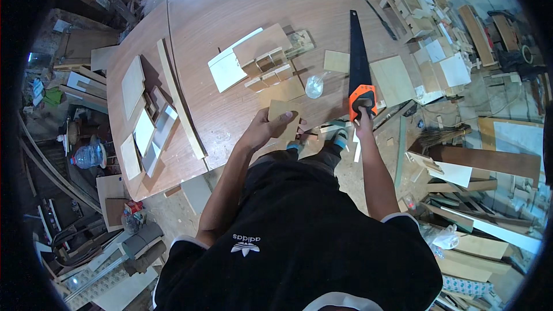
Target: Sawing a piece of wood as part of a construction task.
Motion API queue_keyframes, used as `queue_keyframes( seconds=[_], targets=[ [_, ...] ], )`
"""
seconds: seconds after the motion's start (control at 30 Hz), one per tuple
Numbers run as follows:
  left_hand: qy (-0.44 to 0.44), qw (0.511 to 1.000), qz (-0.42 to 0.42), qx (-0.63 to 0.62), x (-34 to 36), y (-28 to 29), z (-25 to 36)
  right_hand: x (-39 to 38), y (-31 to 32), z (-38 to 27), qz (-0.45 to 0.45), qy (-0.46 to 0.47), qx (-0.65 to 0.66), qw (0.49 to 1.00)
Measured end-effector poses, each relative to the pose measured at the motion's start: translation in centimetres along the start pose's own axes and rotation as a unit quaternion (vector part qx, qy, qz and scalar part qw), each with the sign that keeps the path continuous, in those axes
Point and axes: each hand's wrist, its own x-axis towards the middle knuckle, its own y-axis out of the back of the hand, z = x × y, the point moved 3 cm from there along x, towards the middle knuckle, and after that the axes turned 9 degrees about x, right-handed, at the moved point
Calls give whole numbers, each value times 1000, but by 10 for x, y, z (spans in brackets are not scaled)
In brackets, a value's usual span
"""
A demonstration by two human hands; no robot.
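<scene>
Both arms are reaching out past the black shirt (299,253) here, elbows bent, kinda making a V that closes in toward the top. Left forearm comes up from about 7 o'clock and slants toward 1, and the left hand (259,131) has got a small wooden piece (281,124) pinched: thumb flat across the top face, fingertips poking out past the far edge around 4 o'clock. So yeah, that one's closed on the wood, just in front of the body.

Right arm is straighter, leaning toward 11 o'clock, with the right hand (364,122) wrapped round the orange grip of a hand saw (358,52). Its dark blade points away at roughly 12. Can't tell if the blade is resting on the surface (213,124) or held above it.

Going off the left hand: slotted wooden parts (268,69) sit near 12 o'clock, something clear and plastic (314,86) at about 2, and a long wooden strip (181,98) off at 9 to 10. Broom (440,135) is at 3 from the right hand.
</scene>
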Motion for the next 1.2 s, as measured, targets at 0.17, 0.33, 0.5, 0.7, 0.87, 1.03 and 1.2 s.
queue_keyframes(
  seconds=[0.17, 0.33, 0.5, 0.7, 0.87, 1.03, 1.2],
  targets=[
    [-12, 997, 19, 67, 6, 21, -7, -23, -13, -20, 29, 190, 112, 975],
    [-50, 992, 34, 107, 18, 41, -2, -61, -31, -58, -157, 340, -16, 927],
    [-127, 982, 49, 129, 31, 63, 8, -134, -74, -90, -204, 276, -34, 939],
    [-207, 912, 163, 316, 22, 68, 53, -251, -111, -94, -282, 494, -181, 802],
    [-354, 863, 210, 292, 16, 69, 69, -329, -137, -94, -321, 516, -312, 730],
    [-364, 842, 263, 298, 7, 74, 63, -362, -151, -78, -389, 614, -377, 574],
    [-400, 823, 320, 247, -4, 72, 55, -371, -155, -72, -407, 616, -423, 526]
  ],
)
